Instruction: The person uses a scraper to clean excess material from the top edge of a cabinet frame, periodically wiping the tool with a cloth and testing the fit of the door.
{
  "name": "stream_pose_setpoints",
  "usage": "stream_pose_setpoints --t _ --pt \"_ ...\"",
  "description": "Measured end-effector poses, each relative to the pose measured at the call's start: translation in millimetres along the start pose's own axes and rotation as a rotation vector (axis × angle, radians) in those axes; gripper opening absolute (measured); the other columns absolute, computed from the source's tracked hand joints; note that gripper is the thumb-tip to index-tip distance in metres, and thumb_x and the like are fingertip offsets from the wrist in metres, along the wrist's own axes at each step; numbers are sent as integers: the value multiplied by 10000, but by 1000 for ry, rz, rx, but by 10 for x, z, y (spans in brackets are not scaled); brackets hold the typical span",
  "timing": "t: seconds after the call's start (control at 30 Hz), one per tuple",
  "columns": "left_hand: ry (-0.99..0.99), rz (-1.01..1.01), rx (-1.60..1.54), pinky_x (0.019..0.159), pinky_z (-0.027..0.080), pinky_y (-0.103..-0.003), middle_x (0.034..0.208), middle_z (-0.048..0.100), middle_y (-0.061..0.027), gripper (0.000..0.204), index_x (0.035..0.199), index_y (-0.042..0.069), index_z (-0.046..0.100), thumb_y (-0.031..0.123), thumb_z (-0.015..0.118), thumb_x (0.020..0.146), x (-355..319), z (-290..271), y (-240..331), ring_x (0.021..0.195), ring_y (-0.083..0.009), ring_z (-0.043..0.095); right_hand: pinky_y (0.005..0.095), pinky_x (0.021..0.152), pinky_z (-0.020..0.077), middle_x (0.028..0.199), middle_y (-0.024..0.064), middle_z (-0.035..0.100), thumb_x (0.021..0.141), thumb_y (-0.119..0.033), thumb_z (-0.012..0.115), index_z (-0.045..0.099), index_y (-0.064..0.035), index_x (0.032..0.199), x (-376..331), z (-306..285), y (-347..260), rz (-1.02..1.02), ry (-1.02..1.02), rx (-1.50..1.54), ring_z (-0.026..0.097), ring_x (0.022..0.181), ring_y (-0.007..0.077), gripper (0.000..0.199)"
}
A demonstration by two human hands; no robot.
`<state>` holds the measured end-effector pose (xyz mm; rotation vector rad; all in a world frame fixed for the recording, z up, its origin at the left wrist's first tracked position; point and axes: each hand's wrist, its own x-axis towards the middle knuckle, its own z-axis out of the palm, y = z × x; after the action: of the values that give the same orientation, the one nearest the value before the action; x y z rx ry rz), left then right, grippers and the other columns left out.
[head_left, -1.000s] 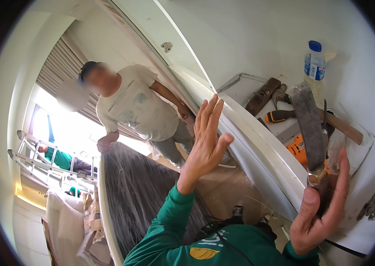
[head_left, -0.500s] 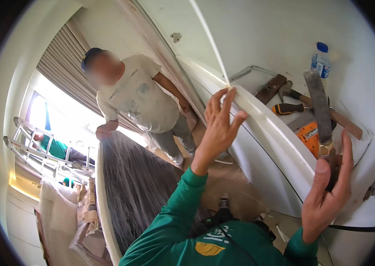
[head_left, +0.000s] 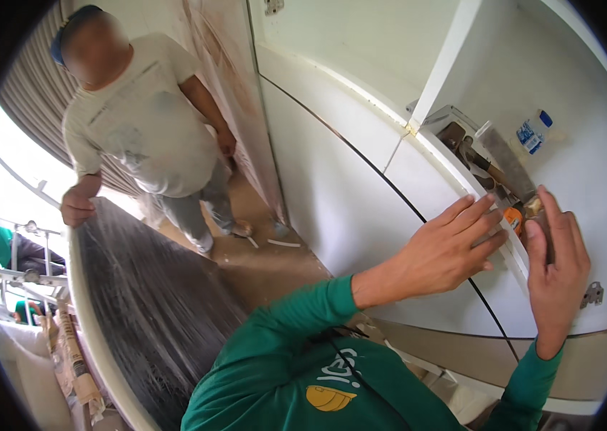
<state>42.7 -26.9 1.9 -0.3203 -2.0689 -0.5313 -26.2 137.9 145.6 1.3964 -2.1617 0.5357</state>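
Observation:
A wide, flat-bladed chisel (head_left: 506,159) with a brass-coloured collar stands tilted inside the white cabinet. Its handle lies between the thumb and fingers of my right hand (head_left: 561,269), which hides most of it. My left hand (head_left: 436,251) hangs over the cabinet's white front edge (head_left: 472,185), fingers stretched and holding nothing; whether it touches the edge I cannot tell. Behind the blade, on the cabinet floor, are a wooden hand plane (head_left: 451,135), a hammer (head_left: 466,149) and an orange object (head_left: 513,218), partly covered by the edge and my hands.
A plastic bottle (head_left: 533,133) lies deeper in the cabinet, and a metal hinge (head_left: 593,294) is near my right wrist. To the left, a person (head_left: 138,136) in a stained shirt holds a dark film-wrapped panel (head_left: 167,294). Beyond it stands a metal ladder (head_left: 23,276).
My left hand has moved from the partition's corner along the cabinet edge toward my right hand. The view has shifted; the chisel stays in my right hand.

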Motion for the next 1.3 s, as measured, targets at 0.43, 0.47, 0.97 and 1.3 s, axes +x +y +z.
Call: stream_pose_setpoints --t 0.43,0.47,0.97,1.3 --pt "379 -374 308 1272 220 -648 1575 519 -204 1049 1526 1 533 711 862 827 -229 -742 -960 1557 -497 342 412 705 586 1008 90 694 1034 -166 762 728 -121 1407 127 298 -355 -33 -134 -234 708 832 289 378" --pt "338 -332 310 1284 208 -663 1562 537 -211 1103 1503 -13 561 778 844 790 -142 -846 -1156 1560 -498 353 416 699 583 1000 87 689 1037 -178 759 727 -125 1407 167 314 -360 -33 -146 -262 702 822 293 375" --pt "159 -368 208 1306 177 -708 1338 639 -229 1086 1252 -56 707 842 863 662 146 -695 -1465 1472 -450 468 421 646 564 956 55 632 1028 -223 776 701 -185 1461 211 495 -255 -76 -184 -378 661 764 273 441" --pt "119 -364 148 1308 146 -713 1355 640 -206 908 1283 -24 693 698 848 755 137 -755 -1501 1494 -485 441 423 678 581 998 63 644 1001 -212 804 694 -196 1481 208 564 -269 -110 -160 -397 684 788 284 492"
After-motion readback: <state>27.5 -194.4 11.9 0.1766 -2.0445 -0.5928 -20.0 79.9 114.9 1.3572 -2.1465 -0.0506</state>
